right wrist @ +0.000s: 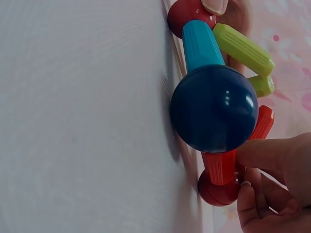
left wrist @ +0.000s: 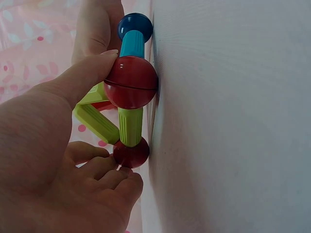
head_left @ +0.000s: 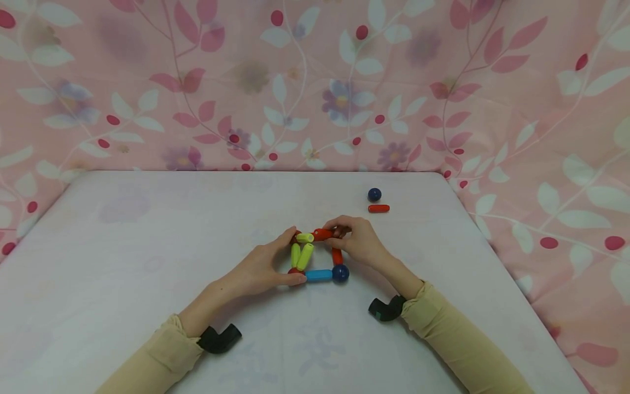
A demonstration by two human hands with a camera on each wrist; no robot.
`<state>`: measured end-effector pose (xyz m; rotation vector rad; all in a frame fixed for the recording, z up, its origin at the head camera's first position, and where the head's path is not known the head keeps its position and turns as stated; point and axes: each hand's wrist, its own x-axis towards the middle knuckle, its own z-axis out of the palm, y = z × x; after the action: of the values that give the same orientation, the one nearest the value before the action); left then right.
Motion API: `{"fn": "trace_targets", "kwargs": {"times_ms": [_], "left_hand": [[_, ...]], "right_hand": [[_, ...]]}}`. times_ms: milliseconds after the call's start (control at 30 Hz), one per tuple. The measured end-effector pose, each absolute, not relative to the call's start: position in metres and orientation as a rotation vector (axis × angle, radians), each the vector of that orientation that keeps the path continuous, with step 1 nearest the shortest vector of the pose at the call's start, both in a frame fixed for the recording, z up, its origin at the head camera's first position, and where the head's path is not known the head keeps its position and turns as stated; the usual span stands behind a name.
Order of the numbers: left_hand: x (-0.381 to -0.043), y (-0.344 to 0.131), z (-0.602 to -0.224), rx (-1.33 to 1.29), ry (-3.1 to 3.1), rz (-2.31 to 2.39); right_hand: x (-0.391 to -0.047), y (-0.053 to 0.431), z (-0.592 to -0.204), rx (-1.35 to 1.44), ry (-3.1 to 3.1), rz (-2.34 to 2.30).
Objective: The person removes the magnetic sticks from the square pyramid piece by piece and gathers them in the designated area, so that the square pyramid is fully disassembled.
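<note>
A frame of magnetic rods and balls lies on the white-covered table. Its near side is a blue rod (head_left: 319, 275) between a red ball (left wrist: 131, 82) and a dark blue ball (head_left: 340, 273). My left hand (head_left: 261, 266) holds the left side, thumb on the near red ball and fingers against the far red ball (left wrist: 131, 154). Yellow-green rods (head_left: 305, 256) join and rise from that side. At the far right corner, my right hand (head_left: 358, 241) pinches a raised red rod (head_left: 322, 234), close to another red ball (right wrist: 219, 189). A lower red rod (right wrist: 221, 167) links that ball to the dark blue one.
Beyond my right hand lie a loose dark blue ball (head_left: 374, 194) and a loose red rod (head_left: 379, 208). The white table cover (head_left: 123, 246) ends at a pink floral curtain (head_left: 305, 82) behind and at the right. A black wrist mount (head_left: 220, 339) juts from the left wrist.
</note>
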<state>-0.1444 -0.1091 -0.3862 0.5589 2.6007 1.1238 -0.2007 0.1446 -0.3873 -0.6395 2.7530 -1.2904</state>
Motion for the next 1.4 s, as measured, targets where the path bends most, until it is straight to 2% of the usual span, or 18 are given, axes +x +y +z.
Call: {"fn": "trace_targets", "kwargs": {"times_ms": [967, 1400], "left_hand": [[-0.144, -0.108, -0.386, 0.533, 2.581, 1.142], [-0.144, -0.109, -0.383, 0.527, 2.584, 1.118]], "right_hand": [[-0.199, 0.157, -0.381, -0.818, 2.851, -1.228], [-0.199, 0.174, -0.385, -0.614, 2.875, -1.245]]}}
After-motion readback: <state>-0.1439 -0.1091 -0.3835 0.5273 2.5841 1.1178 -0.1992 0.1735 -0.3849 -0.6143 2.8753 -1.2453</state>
